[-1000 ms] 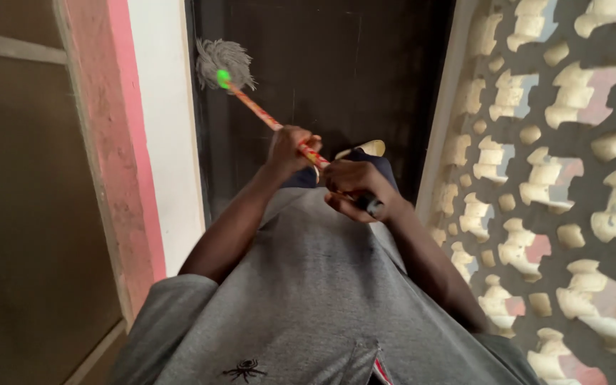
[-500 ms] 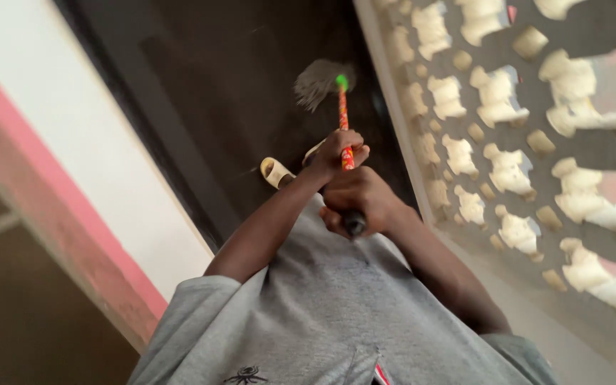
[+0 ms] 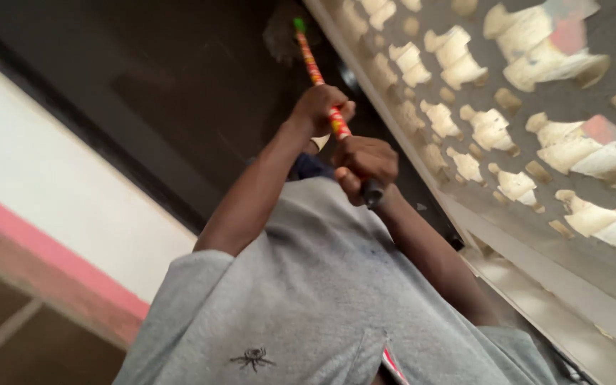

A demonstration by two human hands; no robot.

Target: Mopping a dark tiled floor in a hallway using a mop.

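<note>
**Mop held two-handed, head out at top of view**

Mop handle (image 3: 319, 75), red/yellow patterned w/ a green collar at the far end, runs diagonally from top centre down to the person's chest. Mop head (image 3: 281, 32) is grey, stringy, mostly in shadow on the dark floor (image 3: 180, 85), right at the top edge of view, close beside the foot of the lattice wall (image 3: 536, 107). It sits well ahead of both hands, further from the body.

Left hand (image 3: 322, 107) is closed round the handle approx. mid-shaft, fingers wrapped over it. Right hand (image 3: 365, 164) is fisted on the near end, just below and touching close to the left; the black end cap (image 3: 373, 192) pokes out under the fist. Both hands sit in front of the grey T-shirt (image 3: 308, 285), arms bent up from the sleeves.

Lattice wall, beige blocks w/ shaped openings, fills the right side. On the left, a white wall (image 3: 58, 192) w/ a pink band (image 3: 51, 264) below it borders the dark floor.
</note>
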